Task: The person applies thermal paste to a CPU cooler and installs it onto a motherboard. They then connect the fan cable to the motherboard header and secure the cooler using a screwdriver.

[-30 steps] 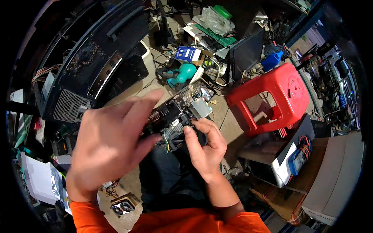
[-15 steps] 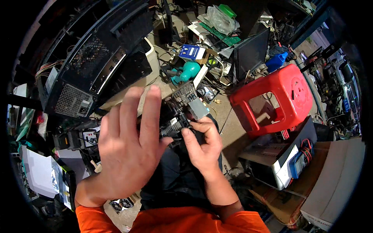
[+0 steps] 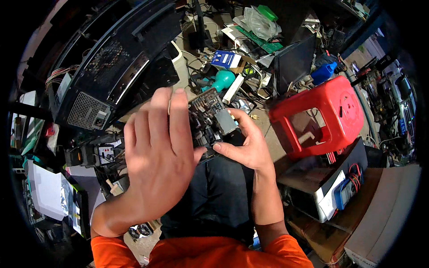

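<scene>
A dark circuit board (image 3: 208,117) crowded with parts, with a grey metal connector block (image 3: 226,121), is above my lap. My right hand (image 3: 251,145) grips its right side, the thumb at the near edge and the fingers partly hidden behind the grey block. My left hand (image 3: 158,147) is at the board's left side, back toward me, long fingers stretched straight and thumb tip by the near edge. It hides that side of the board, and any contact of its fingers is unclear.
A black computer case (image 3: 103,76) stands at left. Ahead are a blue-white box (image 3: 225,59), a teal rounded object (image 3: 223,80), cables and a green board (image 3: 259,40). A red plastic stool (image 3: 324,116) is at right, with a blue multimeter (image 3: 345,192) nearer and a white carton (image 3: 384,219) beyond.
The circuit board has turned so that more of its upper face shows. My right hand has shifted up and right with it. My left hand has moved slightly right, fingers still stretched.
</scene>
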